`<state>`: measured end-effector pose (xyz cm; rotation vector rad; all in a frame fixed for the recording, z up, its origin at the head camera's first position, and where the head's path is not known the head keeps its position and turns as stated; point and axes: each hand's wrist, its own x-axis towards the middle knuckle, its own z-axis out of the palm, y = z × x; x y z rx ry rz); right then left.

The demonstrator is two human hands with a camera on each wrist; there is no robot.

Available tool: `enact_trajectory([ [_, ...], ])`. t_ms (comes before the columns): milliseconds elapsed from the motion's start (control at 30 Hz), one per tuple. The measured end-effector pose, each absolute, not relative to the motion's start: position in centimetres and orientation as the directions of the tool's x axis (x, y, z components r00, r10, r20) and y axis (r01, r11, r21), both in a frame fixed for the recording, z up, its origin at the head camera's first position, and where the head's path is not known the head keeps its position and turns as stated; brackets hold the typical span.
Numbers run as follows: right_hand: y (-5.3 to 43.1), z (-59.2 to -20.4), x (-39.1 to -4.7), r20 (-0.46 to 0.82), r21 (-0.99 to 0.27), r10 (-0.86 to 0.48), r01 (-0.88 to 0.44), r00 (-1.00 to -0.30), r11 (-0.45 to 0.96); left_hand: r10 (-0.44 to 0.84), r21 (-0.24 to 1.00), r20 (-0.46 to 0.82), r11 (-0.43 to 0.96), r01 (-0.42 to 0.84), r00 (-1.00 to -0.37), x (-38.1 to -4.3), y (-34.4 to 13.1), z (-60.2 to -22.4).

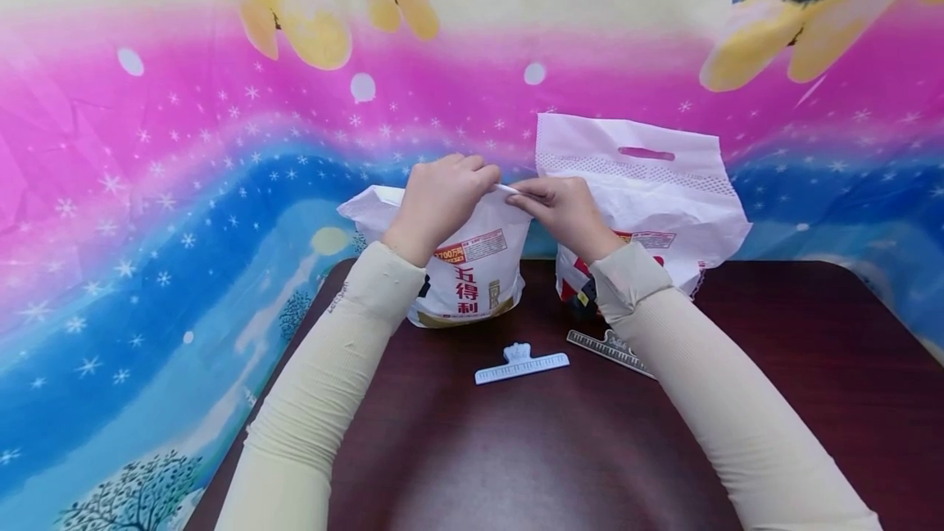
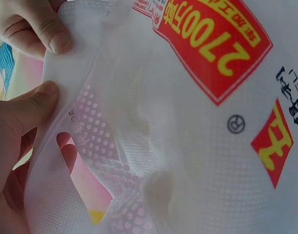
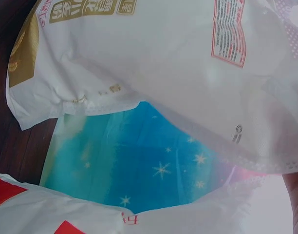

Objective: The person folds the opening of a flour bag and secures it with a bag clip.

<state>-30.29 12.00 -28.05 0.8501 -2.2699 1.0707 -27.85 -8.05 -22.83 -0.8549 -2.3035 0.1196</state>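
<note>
A white flour bag (image 1: 505, 269) with red lettering stands on the table, its top edge raised. My left hand (image 1: 442, 201) grips that top edge from the left. Close by on the right, my right hand (image 1: 566, 210) pinches the same edge between thumb and fingers. In the left wrist view, the left thumb (image 2: 38, 108) presses on the folded white band (image 2: 73, 58) above the cut-out handle, and fingers show through the slot. Only a sliver of the right hand (image 3: 296, 197) appears at the edge of the right wrist view.
A second white bag (image 1: 664, 179) with a handle slot stands to the right, partly behind the right forearm. On the dark table (image 1: 472, 465) lie a pale blue ruler-edged clip (image 1: 522, 365) and a dark one (image 1: 608, 348). A printed cloth (image 1: 184, 179) hangs behind.
</note>
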Motion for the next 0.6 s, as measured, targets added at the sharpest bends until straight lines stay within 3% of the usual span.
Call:
enact_trajectory([
  [367,13.6,-29.2,-30.4,0.629,-0.521,-0.313,-0.685,-0.711,0.51,0.605,-0.28,0.544,0.785,0.553,-0.582,-27.9,-8.0,-22.5],
  [600,13.9,-30.0,-30.5,0.588,-0.596,-0.283,-0.642,-0.758,0.481,0.597,-0.267,0.521,0.793,0.548,-0.61,-28.0,-8.4,-22.2],
])
